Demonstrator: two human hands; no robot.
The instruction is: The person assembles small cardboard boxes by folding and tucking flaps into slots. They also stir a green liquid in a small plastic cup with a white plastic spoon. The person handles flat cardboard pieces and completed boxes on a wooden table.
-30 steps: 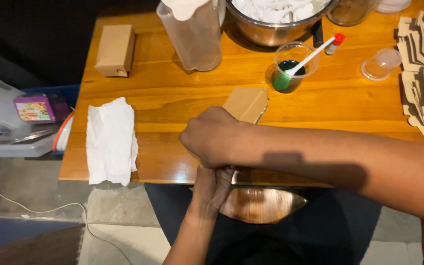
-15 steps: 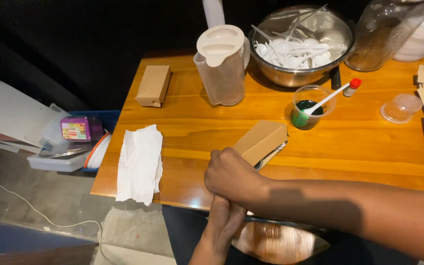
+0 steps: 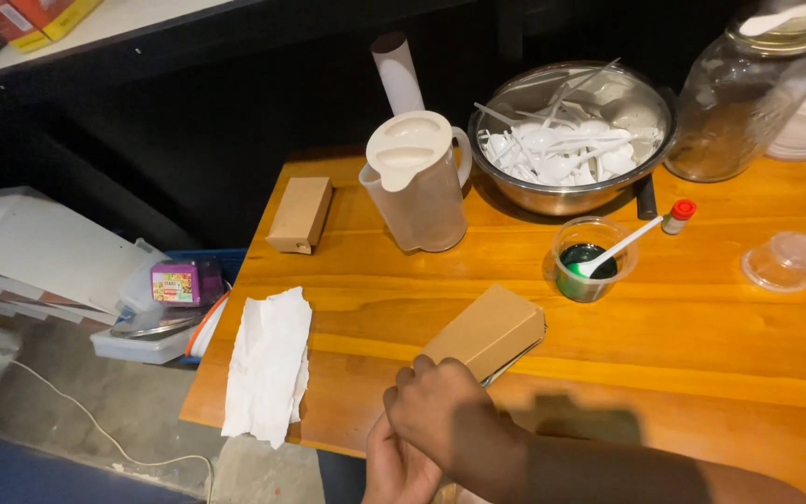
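Both hands, the right hand [image 3: 440, 415] and left hand [image 3: 396, 465], are bare; behind the fingers [image 3: 422, 366] the forearm shows no sleeve.

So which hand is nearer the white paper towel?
Left. The left hand sits at the table edge right of the paper towel; the right hand crosses over it, slightly farther.

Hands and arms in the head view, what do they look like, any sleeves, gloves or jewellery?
Both are bare: the right hand and its forearm show no sleeve, glove, ring or watch. The left hand is mostly hidden beneath it; its visible part is bare too, with no markings.
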